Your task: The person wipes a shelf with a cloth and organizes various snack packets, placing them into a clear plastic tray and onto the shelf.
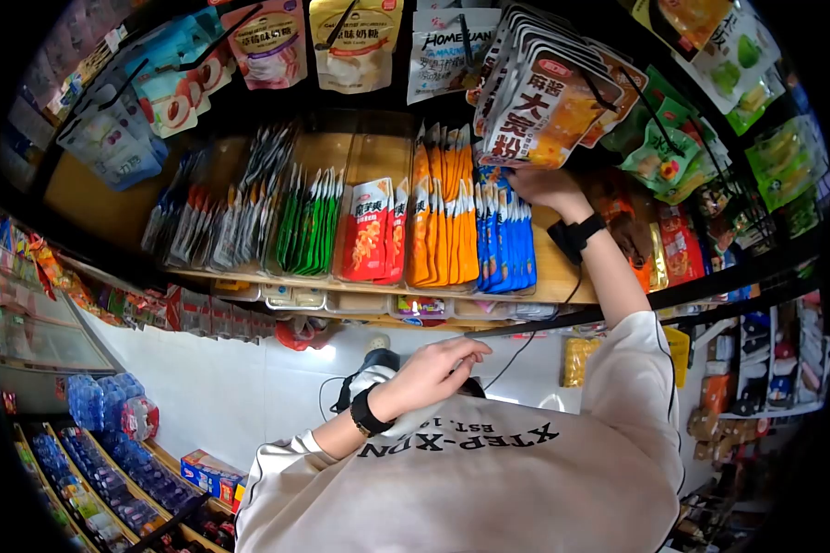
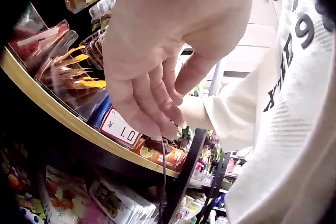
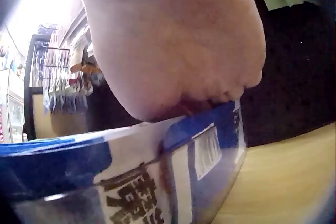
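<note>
My right hand [image 1: 546, 188] reaches to the back of a row of blue snack packets [image 1: 507, 251] on the wooden shelf. Seen from the right wrist, the hand [image 3: 176, 45] has its fingers curled in at the top of the blue packets [image 3: 202, 184], gripping at their far end; the fingertips are mostly hidden. Hanging brown noodle packs [image 1: 542, 115] overlap its fingers in the head view. My left hand [image 1: 441, 370] hovers in front of my chest, fingers loosely bent and holding nothing. Beyond it in the left wrist view is a price tag [image 2: 119, 126].
Orange packets [image 1: 444, 244], red packets [image 1: 371, 235] and green packets [image 1: 309, 226] stand in clear bins left of the blue row. Pouches such as the milk candy bag [image 1: 355, 46] hang above on hooks. A thin cable [image 1: 512, 359] dangles from the right wrist past the shelf edge.
</note>
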A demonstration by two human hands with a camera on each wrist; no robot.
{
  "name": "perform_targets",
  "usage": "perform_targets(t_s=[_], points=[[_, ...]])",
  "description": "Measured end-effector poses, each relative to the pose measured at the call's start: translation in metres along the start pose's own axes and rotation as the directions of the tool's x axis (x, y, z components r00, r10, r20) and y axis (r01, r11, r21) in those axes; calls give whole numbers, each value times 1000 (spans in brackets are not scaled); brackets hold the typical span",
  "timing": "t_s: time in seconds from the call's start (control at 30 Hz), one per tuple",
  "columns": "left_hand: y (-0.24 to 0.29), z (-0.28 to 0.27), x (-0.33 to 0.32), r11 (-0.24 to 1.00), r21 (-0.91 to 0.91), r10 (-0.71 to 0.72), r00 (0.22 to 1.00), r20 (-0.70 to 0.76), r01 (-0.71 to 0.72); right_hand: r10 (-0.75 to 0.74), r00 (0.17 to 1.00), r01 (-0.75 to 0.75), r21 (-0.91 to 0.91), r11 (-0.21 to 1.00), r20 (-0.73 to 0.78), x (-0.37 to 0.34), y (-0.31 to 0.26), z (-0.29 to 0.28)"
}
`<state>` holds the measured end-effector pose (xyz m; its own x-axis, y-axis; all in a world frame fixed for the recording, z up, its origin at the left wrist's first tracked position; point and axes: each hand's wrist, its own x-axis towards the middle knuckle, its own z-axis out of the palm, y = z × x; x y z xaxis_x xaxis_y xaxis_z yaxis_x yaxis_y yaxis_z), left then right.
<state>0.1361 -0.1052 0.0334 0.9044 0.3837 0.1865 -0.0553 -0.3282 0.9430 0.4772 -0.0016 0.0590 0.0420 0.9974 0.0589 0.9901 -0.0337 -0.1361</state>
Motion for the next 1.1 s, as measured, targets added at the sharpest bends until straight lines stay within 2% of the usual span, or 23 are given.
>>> perform_targets(t_s=[0.07, 0.13, 0.17, 0.23, 0.27, 0.3, 0.37, 0.4, 0.43, 0.5, 0.57, 0.6, 0.63, 0.7, 0.77, 0.83, 0.9, 0.93, 0.97, 1.0, 1.07, 1.1], points=[[-5, -5, 4, 1000, -21, 6, 999, 42, -5, -9, 999, 8, -8, 1000, -54, 1, -2, 3], [-8, -9, 9, 999, -10, 31, 995, 95, -30, -121, 989, 118, -34, 992, -83, 2, -12, 0], [-10, -10, 11, 999, 5, 53, 990, 131, -54, -22, 1000, 22, -47, 999, -2, -3, -21, -10], [-12, -16, 15, 997, 12, 67, 983, 171, -70, 44, 995, -45, 12, 999, 90, 0, -12, -2], [-13, -18, 17, 996, 27, 78, 979, 186, -85, 65, 993, -78, 142, 987, 94, -6, -10, -2], [-16, -19, 17, 996, 13, 80, 972, 220, -85, 4, 998, -17, 225, 974, 57, -5, 9, 13], [-22, -23, 17, 994, 76, 63, 968, 244, -84, 214, 953, -276, 319, 907, 216, -26, -50, -47], [-24, -26, 18, 993, 99, 38, 960, 278, -68, 80, 997, -70, 402, 913, -9, -31, -33, -26], [-28, -27, 18, 993, 88, 42, 948, 316, -74, 213, 977, -210, 364, 908, 33, -39, -37, -32], [-39, -26, 19, 996, 90, -10, 938, 347, -23, 170, 973, -86, 444, 892, -154, -76, -55, -49], [-45, -24, 23, 997, 67, 12, 929, 370, -40, 241, 934, -36, 602, 798, -264, -116, -68, -53], [-49, -21, 26, 998, 54, 2, 921, 390, -26, 289, 913, 10, 726, 688, -287, -136, -72, -50], [-52, -18, 29, 999, 43, -8, 913, 407, -11, 399, 876, 12, 839, 544, -271, -160, -76, -42], [-58, -10, 36, 999, 52, -14, 900, 436, -9, 589, 800, -205, 871, 446, -113, -207, -76, -29], [-69, 2, 44, 996, 87, -54, 883, 466, 15, 705, 707, -157, 958, 240, -60, -246, -74, 11], [-80, 12, 55, 996, 90, -46, 866, 497, 2, 764, 645, -138, 986, 94, 18, -270, -79, 46], [-99, 29, 65, 990, 80, -142, 856, 498, 117, 777, 593, -226, 970, -91, 211, -291, -71, 91], [-112, 37, 71, 964, 180, -260, 822, 507, 195, 797, 541, -254, 956, -149, 268, -295, -67, 110], [-123, 46, 78, 959, 185, -279, 833, 477, 215, 811, 486, -279, 937, -208, 325, -294, -64, 126], [-133, 56, 86, 932, 160, -362, 810, 462, 325, 810, 489, -277, 938, -209, 325, -291, -58, 137], [-169, 77, 97, 868, 75, -464, 749, 473, 490, 815, 479, -458, 885, -86, 327, -280, -45, 153], [-133, 73, 119, 790, 55, -535, 642, 549, 611, 811, 487, -455, 887, -80, 323, -284, -36, 151]])
